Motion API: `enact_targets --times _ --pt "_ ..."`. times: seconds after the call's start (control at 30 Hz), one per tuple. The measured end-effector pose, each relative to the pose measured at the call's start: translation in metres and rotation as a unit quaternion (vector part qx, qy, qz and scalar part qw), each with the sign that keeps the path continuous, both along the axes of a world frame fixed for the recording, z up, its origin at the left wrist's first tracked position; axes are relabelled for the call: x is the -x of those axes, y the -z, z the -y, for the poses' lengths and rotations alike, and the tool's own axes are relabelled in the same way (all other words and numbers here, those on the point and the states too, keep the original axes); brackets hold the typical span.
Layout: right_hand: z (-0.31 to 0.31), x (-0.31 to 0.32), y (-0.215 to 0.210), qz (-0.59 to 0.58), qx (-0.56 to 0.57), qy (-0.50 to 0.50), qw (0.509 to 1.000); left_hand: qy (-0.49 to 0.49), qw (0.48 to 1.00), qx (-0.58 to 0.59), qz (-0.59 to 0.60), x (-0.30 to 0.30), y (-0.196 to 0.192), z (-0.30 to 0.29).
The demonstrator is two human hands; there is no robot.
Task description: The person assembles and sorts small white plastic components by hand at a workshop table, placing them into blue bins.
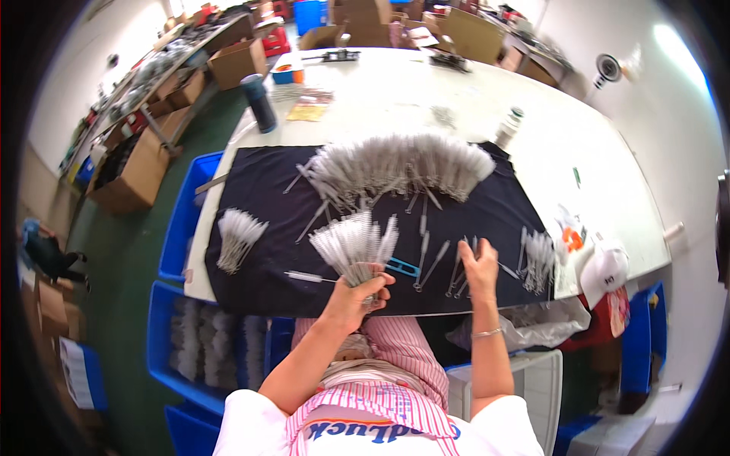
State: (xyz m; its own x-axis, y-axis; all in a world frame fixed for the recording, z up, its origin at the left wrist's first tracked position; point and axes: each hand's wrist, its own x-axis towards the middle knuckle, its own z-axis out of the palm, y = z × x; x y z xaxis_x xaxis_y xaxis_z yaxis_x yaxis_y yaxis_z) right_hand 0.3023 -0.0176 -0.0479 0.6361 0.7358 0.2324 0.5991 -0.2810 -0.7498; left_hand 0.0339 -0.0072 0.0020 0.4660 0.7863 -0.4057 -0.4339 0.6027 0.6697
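Note:
My left hand (357, 294) is closed around the wire ends of a bundle of thin brushes (351, 242), their white bristles fanned out away from me. To the right, my right hand (479, 266) reaches over several loose brushes (432, 262) on the dark cloth (266, 175); its thumb and forefinger are apart, with a brush showing between them. A blue flat tool (403, 267) lies just right of my left hand. One single brush (306, 277) lies to its left. Beyond both hands is a large heap of the same brushes (403, 167).
Smaller brush piles lie on the cloth at left (239, 237) and right (538, 258). On the white table (380, 83) stand a dark bottle (258, 102) and a pale bottle (509, 125). A white cap (604, 270) rests at the right edge. Blue bins (171, 323) flank the table.

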Motion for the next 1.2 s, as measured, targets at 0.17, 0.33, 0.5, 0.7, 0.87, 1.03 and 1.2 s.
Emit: enact_targets --times 0.17,0.33,0.5,0.7,0.87,1.03,1.2 --pt "-0.016 0.047 -0.074 -0.132 -0.178 -0.195 0.956 -0.007 1.0 -0.027 0.012 0.015 -0.015 -0.005" --pt "-0.039 0.112 -0.142 -0.06 -0.216 -0.373 0.9 0.004 0.997 -0.078 0.012 0.026 -0.028 -0.005" --pt "-0.053 0.136 -0.142 -0.071 -0.069 -0.439 0.893 -0.067 0.992 -0.106 0.021 0.046 -0.035 -0.004" --pt "-0.063 0.162 -0.152 0.013 -0.082 -0.48 0.873 -0.088 0.986 -0.138 -0.039 0.071 -0.034 -0.003" --pt "-0.07 0.165 -0.148 -0.136 0.01 -0.5 0.855 -0.094 0.987 -0.129 -0.002 0.079 -0.042 0.0" --pt "-0.075 0.179 -0.145 -0.119 -0.012 -0.455 0.882 -0.066 0.993 -0.098 0.009 0.091 -0.039 0.0" --pt "-0.079 0.191 -0.145 -0.1 -0.139 -0.527 0.832 -0.042 0.994 -0.102 -0.003 0.099 -0.033 0.0"
